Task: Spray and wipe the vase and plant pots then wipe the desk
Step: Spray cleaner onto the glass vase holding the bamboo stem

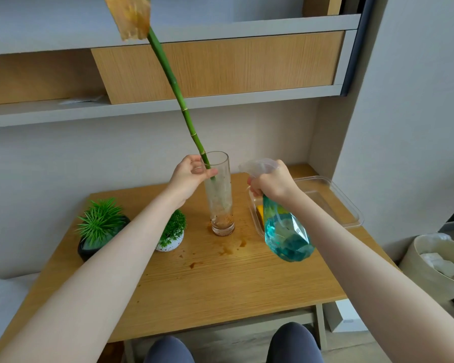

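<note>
While the left hand point(192, 174) grips the tall clear glass vase point(219, 195) near its rim, the right hand point(270, 180), at the vase's three o'clock, clenches a blue-filled plastic spray bottle point(286, 231) above the wooden desk point(220, 284).

Tall clear vase point(219, 195) stands upright on stained wooden desk point(220, 279), right of two potted plants point(131, 229).

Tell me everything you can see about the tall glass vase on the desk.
The glass vase is a tall, clear, straight cylinder standing upright on the wooden desk. Its wall looks cloudy and speckled, with brown residue at the bottom and brown spills beside its base. A green bamboo stalk leans out of its mouth. The left hand grips it near the rim.
</note>
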